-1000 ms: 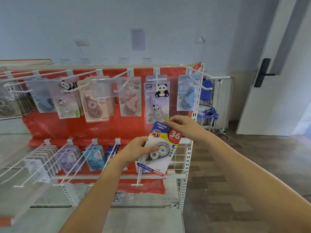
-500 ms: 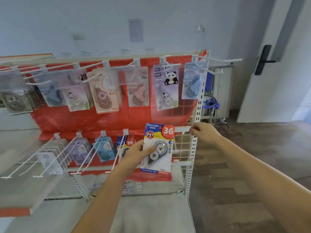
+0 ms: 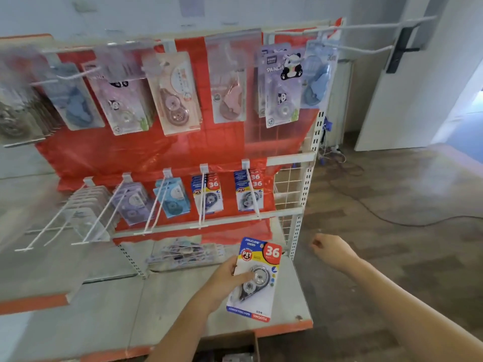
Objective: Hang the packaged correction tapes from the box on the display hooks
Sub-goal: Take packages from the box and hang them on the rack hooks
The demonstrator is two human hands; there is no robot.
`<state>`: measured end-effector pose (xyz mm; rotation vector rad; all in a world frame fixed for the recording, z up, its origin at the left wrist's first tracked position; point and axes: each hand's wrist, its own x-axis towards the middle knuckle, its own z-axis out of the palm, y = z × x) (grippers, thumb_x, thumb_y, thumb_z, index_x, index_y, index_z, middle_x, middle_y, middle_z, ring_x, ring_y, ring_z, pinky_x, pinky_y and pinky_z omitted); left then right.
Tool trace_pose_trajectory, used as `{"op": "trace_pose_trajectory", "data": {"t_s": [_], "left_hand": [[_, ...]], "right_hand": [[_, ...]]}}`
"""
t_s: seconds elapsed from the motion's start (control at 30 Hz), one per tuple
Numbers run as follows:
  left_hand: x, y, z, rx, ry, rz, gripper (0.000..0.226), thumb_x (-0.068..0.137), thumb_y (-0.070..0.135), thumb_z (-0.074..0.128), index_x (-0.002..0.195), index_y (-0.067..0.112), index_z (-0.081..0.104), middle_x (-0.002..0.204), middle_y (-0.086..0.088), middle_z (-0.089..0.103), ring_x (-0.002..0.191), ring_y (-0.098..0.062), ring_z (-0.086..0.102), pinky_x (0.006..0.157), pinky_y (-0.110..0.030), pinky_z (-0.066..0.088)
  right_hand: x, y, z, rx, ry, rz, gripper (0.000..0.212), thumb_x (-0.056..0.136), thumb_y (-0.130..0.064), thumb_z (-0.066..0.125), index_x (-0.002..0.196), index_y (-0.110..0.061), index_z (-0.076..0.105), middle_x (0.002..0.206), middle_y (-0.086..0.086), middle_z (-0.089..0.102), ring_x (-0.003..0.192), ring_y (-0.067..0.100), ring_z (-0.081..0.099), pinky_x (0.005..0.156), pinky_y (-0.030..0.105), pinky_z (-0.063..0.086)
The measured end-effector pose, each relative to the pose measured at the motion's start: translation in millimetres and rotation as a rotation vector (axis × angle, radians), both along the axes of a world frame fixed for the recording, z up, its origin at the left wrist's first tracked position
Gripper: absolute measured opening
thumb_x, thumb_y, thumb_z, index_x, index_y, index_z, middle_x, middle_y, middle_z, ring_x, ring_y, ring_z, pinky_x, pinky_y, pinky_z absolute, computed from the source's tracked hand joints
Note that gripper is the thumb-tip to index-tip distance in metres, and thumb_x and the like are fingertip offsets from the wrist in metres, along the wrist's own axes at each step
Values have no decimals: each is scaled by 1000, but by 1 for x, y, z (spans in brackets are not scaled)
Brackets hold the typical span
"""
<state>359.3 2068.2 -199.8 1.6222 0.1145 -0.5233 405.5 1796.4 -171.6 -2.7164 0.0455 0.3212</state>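
Left hand (image 3: 226, 276): grips one packaged correction tape (image 3: 254, 279), held low in front of the display rack (image 3: 304, 205), over its bottom shelf (image 3: 292, 304).
Right hand (image 3: 330, 250): fingers curled, holding nothing, right of the rack.
Lower hooks (image 3: 201, 202): five, all hung with packs.
Box (image 3: 235, 351): below the shelf edge.
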Motion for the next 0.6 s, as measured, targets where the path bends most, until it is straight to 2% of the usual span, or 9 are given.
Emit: {"op": "trace_pose_trajectory", "data": {"t_s": [0.13,0.23,0.33,0.4,0.53,0.6], "left_hand": [[17,2,-19,14,-6,70,40,80,21,76,116,19,59,109,3,72,95,-13,70,76,-27,55],[38,-6,-21,-41,-57,204,29,83,13,72,108,19,61,112,-2,70,97,-16,68,80,-31,55],[56,-16,-20,-65,-96,303,31,85,9,69,112,20,58,109,2,68,96,-11,66,70,-23,53],[64,-20,-23,-72,-107,318,33,85,11,70,113,22,56,109,4,67,96,-10,65,68,-21,52],[73,-28,-33,-58,-113,278,30,85,13,70,106,30,57,110,5,68,102,-13,65,84,-34,55],[75,-30,-39,-43,-118,266,30,86,13,70,108,29,57,110,7,67,101,-10,64,83,-30,54]], "right_hand": [[-5,4,-11,-28,53,-4,26,94,-25,46,107,-10,63,108,7,68,102,26,61,81,31,46],[-3,8,-19,-36,85,0,28,96,-28,45,109,-10,62,109,7,67,102,26,61,82,31,47],[-3,11,-28,-22,110,-1,26,96,-27,46,109,-11,62,108,6,67,100,26,61,80,30,47],[-5,13,-34,-23,130,4,26,96,-27,45,108,-12,61,109,6,67,102,26,61,81,30,47],[-10,14,-44,-33,175,21,12,96,-27,45,95,-23,56,111,5,66,105,25,60,80,27,44],[-11,13,-47,-31,188,12,12,95,-27,45,95,-24,57,111,4,66,104,25,60,80,27,44]]}}
